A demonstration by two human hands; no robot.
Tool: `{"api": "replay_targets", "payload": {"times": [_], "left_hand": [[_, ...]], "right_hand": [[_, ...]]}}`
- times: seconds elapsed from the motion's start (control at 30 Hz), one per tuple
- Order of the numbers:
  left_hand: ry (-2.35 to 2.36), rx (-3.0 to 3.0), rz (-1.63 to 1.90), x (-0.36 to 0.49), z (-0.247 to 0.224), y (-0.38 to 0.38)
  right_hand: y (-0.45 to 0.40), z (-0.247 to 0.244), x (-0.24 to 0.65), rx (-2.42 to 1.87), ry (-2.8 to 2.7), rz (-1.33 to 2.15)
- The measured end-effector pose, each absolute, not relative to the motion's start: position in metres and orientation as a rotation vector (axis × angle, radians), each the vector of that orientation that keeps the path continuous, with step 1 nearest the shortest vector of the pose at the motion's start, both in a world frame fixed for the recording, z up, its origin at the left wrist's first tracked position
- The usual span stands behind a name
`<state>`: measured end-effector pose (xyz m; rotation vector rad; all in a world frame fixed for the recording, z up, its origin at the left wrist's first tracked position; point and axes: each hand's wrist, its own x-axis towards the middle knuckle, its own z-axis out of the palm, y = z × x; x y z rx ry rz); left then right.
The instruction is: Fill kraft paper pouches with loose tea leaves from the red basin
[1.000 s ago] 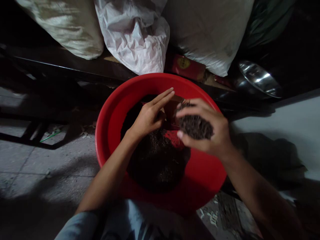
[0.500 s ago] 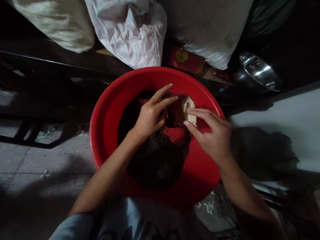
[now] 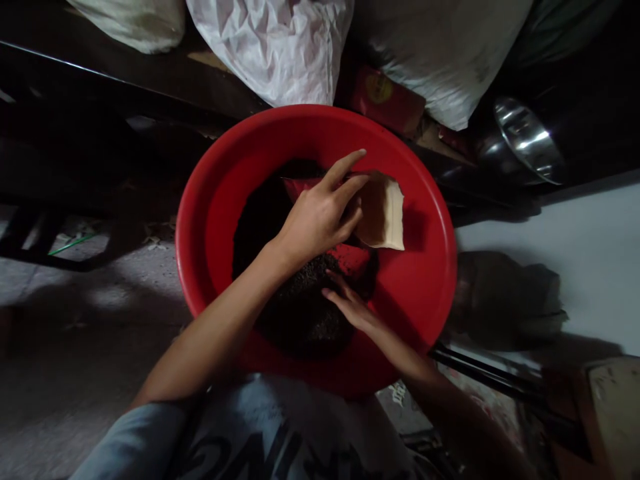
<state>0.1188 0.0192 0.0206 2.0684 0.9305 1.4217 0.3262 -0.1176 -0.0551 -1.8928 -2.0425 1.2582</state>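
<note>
A large red plastic basin [image 3: 193,220] holds a heap of dark, loose, dried bits [image 3: 300,320], too fine to name surely. Over the heap, a red paper packet with a tan inside [image 3: 385,210] lies on its side, its mouth facing right. My left hand [image 3: 320,213] grips the packet from above, two fingers raised off it; the thumb side is partly hidden. My right hand [image 3: 350,303] reaches low into the basin below the packet. Its fingers are stretched out and touch the dark bits, with nothing visibly held.
White sacks [image 3: 280,47] sit on a dark ledge [image 3: 125,77] behind the basin. A red box with a yellow emblem [image 3: 393,100] lies there too, near a shiny metal bowl [image 3: 530,140]. A dark bundle [image 3: 505,300] rests by the pale wall at right.
My right hand has let go of the packet's rim and moved down and left to the dark bits. The packet's mouth now stands wider open. My left hand stays on the packet.
</note>
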Motion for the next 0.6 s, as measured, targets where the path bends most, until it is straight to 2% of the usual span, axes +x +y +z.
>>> {"api": "replay_targets", "payload": {"times": [0.1,0.27,0.4,0.6], "left_hand": [[0.905,2.076,1.411,0.118,0.016,0.021],[0.946,2.093,1.409,0.112,0.013,0.025],[0.967,2.16,1.359,0.111,0.016,0.023],[1.006,2.207,1.335,0.11,0.019,0.021]], "right_hand": [[-0.129,-0.067,0.291,-1.939,-2.112,1.306],[-0.145,-0.06,0.267,-1.933,-2.395,1.051],[-0.141,-0.059,0.27,-1.836,-2.49,1.018],[-0.127,-0.059,0.277,-1.735,-2.318,1.088]]}}
